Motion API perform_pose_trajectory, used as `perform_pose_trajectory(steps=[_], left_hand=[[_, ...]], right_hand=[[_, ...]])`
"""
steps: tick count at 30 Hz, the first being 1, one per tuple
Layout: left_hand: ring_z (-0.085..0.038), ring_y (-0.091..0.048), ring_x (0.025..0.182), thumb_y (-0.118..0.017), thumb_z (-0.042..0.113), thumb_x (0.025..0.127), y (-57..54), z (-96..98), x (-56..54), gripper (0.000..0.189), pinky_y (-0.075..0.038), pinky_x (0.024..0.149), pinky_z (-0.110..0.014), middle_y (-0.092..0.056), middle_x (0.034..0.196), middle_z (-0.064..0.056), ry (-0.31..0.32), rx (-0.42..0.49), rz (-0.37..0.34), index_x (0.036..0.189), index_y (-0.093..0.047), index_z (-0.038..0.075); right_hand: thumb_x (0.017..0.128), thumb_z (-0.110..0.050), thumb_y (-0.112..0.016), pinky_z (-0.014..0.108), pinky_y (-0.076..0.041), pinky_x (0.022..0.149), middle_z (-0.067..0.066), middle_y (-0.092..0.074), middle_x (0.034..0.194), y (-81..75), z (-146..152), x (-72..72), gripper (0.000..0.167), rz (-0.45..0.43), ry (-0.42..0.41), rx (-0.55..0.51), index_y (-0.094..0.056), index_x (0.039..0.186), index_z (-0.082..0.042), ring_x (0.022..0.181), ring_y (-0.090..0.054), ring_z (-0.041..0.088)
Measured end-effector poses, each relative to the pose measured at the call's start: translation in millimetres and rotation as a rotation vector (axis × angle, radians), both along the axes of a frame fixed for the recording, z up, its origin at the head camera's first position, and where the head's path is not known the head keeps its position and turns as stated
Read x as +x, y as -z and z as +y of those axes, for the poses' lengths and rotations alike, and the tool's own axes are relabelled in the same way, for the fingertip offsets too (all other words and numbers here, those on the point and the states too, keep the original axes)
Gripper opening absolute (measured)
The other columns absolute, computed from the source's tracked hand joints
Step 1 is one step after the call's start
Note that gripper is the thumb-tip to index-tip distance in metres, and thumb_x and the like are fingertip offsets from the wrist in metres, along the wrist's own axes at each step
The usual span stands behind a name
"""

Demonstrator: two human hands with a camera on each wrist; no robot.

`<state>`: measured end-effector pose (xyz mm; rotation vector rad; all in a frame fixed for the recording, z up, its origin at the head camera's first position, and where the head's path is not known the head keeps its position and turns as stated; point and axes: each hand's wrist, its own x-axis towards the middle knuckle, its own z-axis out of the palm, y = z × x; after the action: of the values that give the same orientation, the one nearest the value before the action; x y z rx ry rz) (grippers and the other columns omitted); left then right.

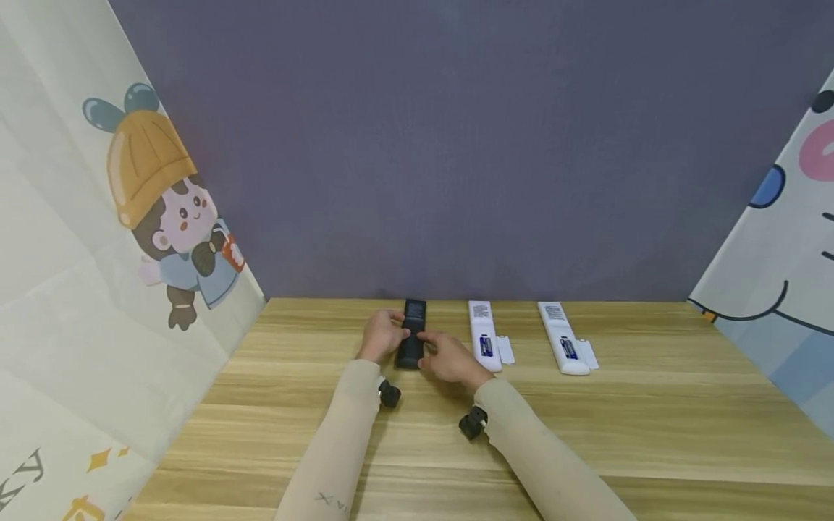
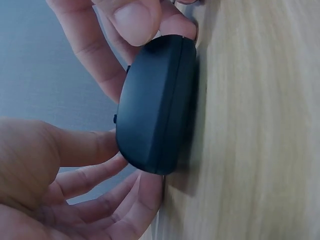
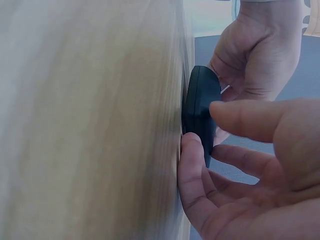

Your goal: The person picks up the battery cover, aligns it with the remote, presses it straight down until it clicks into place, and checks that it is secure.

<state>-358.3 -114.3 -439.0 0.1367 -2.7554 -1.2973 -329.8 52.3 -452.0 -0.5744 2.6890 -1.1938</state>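
A black remote control lies lengthwise on the wooden table, its labelled back facing up. My left hand grips its left edge, the thumb over the back and the fingers along the side. From the right, my right hand holds the same remote, with the index finger on its back and the thumb close to the near end. In the left wrist view the rounded near end of the remote shows between both hands. The right wrist view shows the right thumb against the remote and the fingertips along its side.
Two white remotes, one in the middle and one farther right, lie back up with blue batteries showing. Beside each is a loose white battery cover, the nearer and the farther. A grey panel borders the table's back.
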Motion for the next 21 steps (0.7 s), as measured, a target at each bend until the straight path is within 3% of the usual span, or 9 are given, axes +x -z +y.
perform_pose_trajectory(steps=[6,21], left_hand=[[-0.025,-0.067,0.092,-0.077,0.006,0.086,0.7,-0.6,0.5,0.023,-0.054,0.085,-0.038,-0.076,0.110,-0.015,0.016,-0.049,0.039,0.109,-0.077,0.006],[-0.027,-0.068,0.096,-0.076,0.007,0.087,1.3,0.5,0.3,0.022,-0.054,0.088,-0.038,-0.076,0.112,-0.014,0.009,-0.056,0.036,0.109,-0.078,0.005]], right_hand=[[0.091,-0.008,-0.069,0.055,-0.037,0.118,0.025,-0.052,0.150,-1.8,-1.2,2.3,0.058,0.014,-0.013,0.013,-0.054,0.146,-0.004,0.142,-0.047,0.042],[0.094,-0.012,-0.067,0.054,-0.037,0.118,0.022,-0.048,0.154,-2.3,0.0,2.9,0.058,-0.031,-0.016,0.018,-0.052,0.149,-0.006,0.144,-0.044,0.040]])
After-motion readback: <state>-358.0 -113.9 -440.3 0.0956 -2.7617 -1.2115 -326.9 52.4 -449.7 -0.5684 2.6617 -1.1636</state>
